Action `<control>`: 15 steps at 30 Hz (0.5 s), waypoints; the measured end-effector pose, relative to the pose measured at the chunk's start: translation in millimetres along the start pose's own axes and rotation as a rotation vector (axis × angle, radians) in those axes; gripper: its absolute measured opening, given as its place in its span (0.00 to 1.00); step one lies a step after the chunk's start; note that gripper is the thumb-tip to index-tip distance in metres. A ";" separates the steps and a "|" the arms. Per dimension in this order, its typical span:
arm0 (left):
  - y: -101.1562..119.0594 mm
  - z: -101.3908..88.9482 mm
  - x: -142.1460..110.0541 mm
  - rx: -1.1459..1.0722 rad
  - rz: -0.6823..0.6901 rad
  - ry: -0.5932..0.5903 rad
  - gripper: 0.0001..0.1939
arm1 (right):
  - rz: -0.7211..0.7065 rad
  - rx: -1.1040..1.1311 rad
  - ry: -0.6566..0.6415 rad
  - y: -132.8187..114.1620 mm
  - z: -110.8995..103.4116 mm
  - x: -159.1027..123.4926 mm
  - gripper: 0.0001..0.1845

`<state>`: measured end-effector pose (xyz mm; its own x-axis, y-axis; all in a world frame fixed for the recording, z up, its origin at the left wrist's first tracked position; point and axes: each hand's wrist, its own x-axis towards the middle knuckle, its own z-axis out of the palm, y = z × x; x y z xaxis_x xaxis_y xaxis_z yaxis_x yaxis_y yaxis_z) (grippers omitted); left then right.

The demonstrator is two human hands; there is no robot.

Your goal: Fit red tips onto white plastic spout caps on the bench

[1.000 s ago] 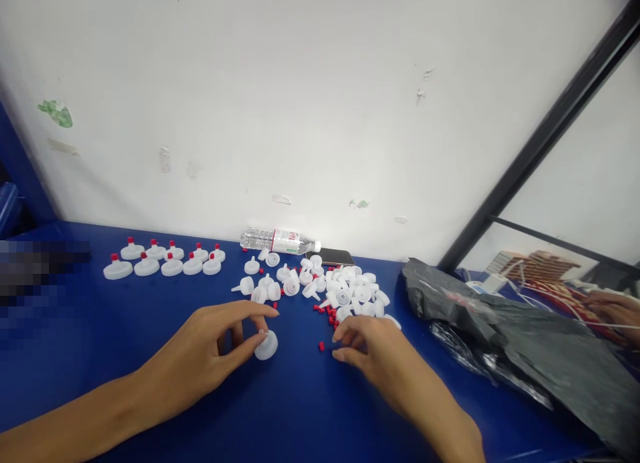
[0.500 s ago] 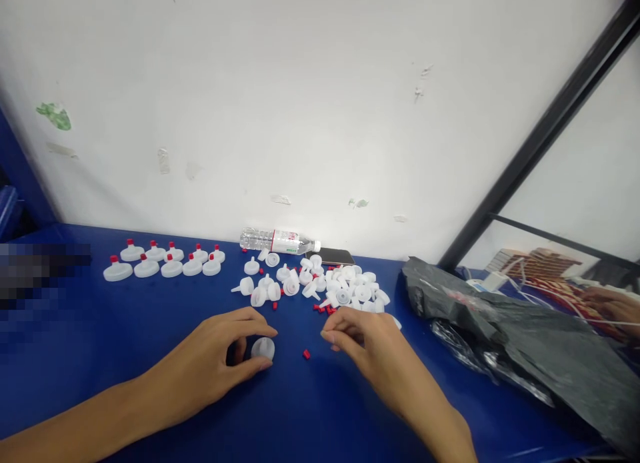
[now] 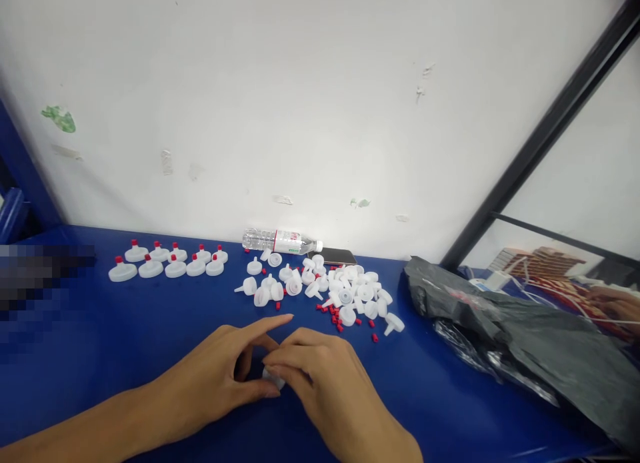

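Near the front of the blue table, my left hand (image 3: 220, 366) curves around a white spout cap (image 3: 274, 379), thumb against its near side and index finger raised. My right hand (image 3: 325, 376) reaches over the same cap with thumb and fingertips pinched at its top. Whatever lies inside that pinch is hidden. Behind my hands, a loose pile of white spout caps (image 3: 365, 292) is mixed with small red tips (image 3: 334, 310). At the left stand several white caps with red tips on their spouts (image 3: 175, 268), in two rows.
A clear plastic bottle (image 3: 287, 242) lies against the wall beside a dark phone (image 3: 339, 256). Grey plastic bags (image 3: 505, 323) cover the table's right side. Past the black frame post (image 3: 530, 136), another person's hand (image 3: 617, 303) shows at the right edge.
My right hand has moved left and slightly down to the white spout cap. The single red tip that lay between my hands is out of sight. More of the pile is uncovered.
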<state>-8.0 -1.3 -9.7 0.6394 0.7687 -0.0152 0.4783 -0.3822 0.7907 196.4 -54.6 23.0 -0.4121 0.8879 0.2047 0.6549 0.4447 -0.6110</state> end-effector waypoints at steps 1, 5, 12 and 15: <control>0.6 -1.1 0.3 0.002 0.000 -0.006 0.39 | 0.003 -0.002 -0.007 0.0 1.3 0.2 0.11; 9.5 -6.2 -1.5 0.008 -0.005 -0.040 0.38 | 0.043 0.057 0.025 0.8 2.4 1.8 0.08; 22.0 -6.5 -14.5 0.013 0.237 0.228 0.20 | 0.207 0.125 0.033 -1.8 4.7 7.2 0.11; 22.3 -7.9 -13.3 0.040 0.232 0.259 0.13 | 0.246 0.075 0.012 -3.0 -3.5 4.5 0.15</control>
<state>-10.5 -16.0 12.9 0.5619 0.7619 0.3221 0.3648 -0.5777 0.7302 194.8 -51.5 28.5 -0.2384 0.9698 0.0514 0.6858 0.2055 -0.6981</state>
